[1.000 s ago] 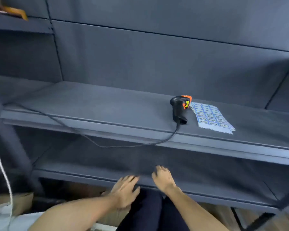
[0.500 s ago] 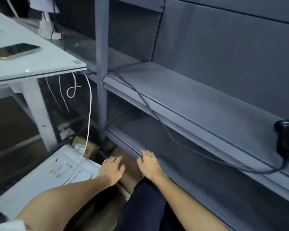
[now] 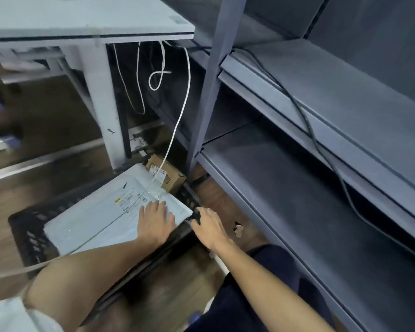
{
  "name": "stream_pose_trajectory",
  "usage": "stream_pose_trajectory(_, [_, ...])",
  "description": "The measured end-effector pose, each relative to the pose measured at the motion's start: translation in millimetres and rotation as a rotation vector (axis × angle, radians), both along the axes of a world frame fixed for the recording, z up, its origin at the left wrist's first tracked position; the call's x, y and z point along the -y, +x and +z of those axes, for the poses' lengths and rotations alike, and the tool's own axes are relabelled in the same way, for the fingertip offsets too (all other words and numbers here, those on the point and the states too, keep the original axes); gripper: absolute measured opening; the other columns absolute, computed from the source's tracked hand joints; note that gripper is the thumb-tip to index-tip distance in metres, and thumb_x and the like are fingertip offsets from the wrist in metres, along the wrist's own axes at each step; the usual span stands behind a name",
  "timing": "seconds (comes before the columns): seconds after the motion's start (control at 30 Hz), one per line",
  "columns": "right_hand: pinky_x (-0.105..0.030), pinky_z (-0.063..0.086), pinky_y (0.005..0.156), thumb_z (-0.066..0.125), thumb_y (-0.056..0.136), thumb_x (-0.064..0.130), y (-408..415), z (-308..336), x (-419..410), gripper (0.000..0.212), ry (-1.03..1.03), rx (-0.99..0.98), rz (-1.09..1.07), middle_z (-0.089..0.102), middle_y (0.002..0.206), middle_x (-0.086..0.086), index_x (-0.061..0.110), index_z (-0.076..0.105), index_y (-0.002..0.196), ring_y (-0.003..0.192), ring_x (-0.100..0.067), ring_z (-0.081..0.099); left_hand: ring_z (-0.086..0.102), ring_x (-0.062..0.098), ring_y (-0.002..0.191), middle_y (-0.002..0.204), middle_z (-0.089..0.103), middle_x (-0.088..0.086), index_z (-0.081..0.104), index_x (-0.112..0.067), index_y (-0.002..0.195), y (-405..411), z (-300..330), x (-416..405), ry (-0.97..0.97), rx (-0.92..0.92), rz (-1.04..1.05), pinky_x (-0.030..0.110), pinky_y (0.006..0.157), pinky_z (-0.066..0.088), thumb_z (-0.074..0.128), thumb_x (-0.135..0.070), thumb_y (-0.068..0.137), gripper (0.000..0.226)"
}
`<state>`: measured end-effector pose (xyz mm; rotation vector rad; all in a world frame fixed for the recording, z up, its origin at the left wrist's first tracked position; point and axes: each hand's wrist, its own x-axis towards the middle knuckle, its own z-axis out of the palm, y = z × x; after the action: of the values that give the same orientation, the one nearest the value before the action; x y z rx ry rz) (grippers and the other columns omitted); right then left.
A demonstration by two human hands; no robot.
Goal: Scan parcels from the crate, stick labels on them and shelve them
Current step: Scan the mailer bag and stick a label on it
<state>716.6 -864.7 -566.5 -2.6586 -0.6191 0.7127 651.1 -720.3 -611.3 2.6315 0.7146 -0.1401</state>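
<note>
Grey shelving [image 3: 297, 178] right; white cable [image 3: 177, 116] dangles over crate [image 3: 29, 226].

White table [image 3: 86, 22] sitting upper left, its leg [image 3: 103, 109] standing on the wood floor [image 3: 53, 121]. White cables [image 3: 185, 97] hanging under the tabletop, one looping, one trailing down toward the floor. Black cable [image 3: 307, 121] running along the shelving and drooping over its edge. Small paper scrap [image 3: 238, 230] lying on the floor. Left edge blurring, contents there unreadable.
</note>
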Motion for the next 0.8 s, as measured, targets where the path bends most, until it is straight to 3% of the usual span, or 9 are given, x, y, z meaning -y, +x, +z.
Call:
stream_pose_trajectory(0.13, [-0.034, 0.03, 0.105, 0.046, 0.096, 0.029, -9, -21, -32, 0.041, -0.027, -0.03, 0.059, 0.051, 0.133, -0.013, 0.006, 0.047, 0.13, 0.125, -0.028, 0.043, 0.049, 0.026, 0.109, 0.115, 0.058, 0.008, 0.054, -0.011, 0.114, -18, -17, -32, -0.02, 0.03, 0.089, 0.04, 0.101, 0.033, 0.027, -0.04, 0.086, 0.049])
stream_pose_trajectory(0.2, [-0.033, 0.028, 0.109, 0.047, 0.097, 0.029, -13, -28, -48, 0.047, -0.035, -0.08, 0.101, 0.044, 0.141, -0.012, 0.005, 0.041, 0.137, 0.132, -0.027, 0.038, 0.05, 0.028, 0.107, 0.111, 0.059, 0.009, 0.056, -0.011, 0.109, -24, -20, -45, -0.012, 0.017, 0.115, 0.042, 0.1, 0.034, 0.023, -0.042, 0.085, 0.051])
stream_pose_trajectory(0.3, [-0.035, 0.021, 0.116, 0.046, 0.098, 0.032, -20, -34, -71, 0.059, -0.022, -0.1, 0.117, 0.027, 0.154, -0.011, 0.006, 0.026, 0.148, 0.142, -0.024, 0.024, 0.04, 0.028, 0.125, 0.13, 0.051, 0.009, 0.054, -0.011, 0.122, -30, -23, -58, 0.008, -0.009, 0.129, 0.044, 0.111, 0.024, 0.023, -0.043, 0.087, 0.056])
stream_pose_trajectory(0.4, [-0.036, 0.022, 0.114, 0.048, 0.097, 0.039, -28, -39, -89, 0.062, -0.029, -0.057, 0.075, 0.027, 0.151, -0.01, 0.01, 0.026, 0.148, 0.138, -0.027, 0.024, 0.034, 0.027, 0.132, 0.14, 0.045, 0.008, 0.047, -0.012, 0.134, -35, -24, -64, 0.014, -0.005, 0.114, 0.042, 0.113, 0.017, 0.009, -0.05, 0.08, 0.076])
stream_pose_trajectory(0.57, [-0.038, 0.026, 0.106, 0.059, 0.091, 0.041, -32, -47, -107, 0.062, -0.066, -0.118, -0.113, 0.038, 0.138, -0.015, 0.01, 0.033, 0.138, 0.128, -0.031, 0.032, 0.041, 0.027, 0.128, 0.136, 0.047, 0.007, 0.046, -0.012, 0.134, -37, -22, -59, -0.068, 0.03, 0.074, 0.04, 0.108, 0.032, 0.013, -0.05, 0.081, 0.074])
stream_pose_trajectory(0.7, [-0.033, 0.027, 0.105, 0.056, 0.093, 0.035, -28, -47, -103, 0.042, -0.059, -0.189, -0.162, 0.043, 0.136, -0.015, 0.012, 0.051, 0.128, 0.129, -0.032, 0.034, 0.034, 0.023, 0.139, 0.15, 0.039, 0.007, 0.038, -0.013, 0.144, -36, -20, -48, -0.108, 0.042, 0.041, 0.036, 0.115, 0.026, 0.006, -0.056, 0.075, 0.087])
stream_pose_trajectory(0.8, [-0.033, 0.032, 0.106, 0.056, 0.092, 0.036, -28, -50, -95, 0.04, -0.039, -0.255, -0.242, 0.042, 0.135, -0.018, 0.011, 0.055, 0.123, 0.13, -0.034, 0.032, 0.037, 0.024, 0.136, 0.148, 0.04, 0.008, 0.04, -0.01, 0.142, -35, -18, -40, -0.159, 0.07, 0.041, 0.035, 0.113, 0.028, 0.013, -0.053, 0.08, 0.08])
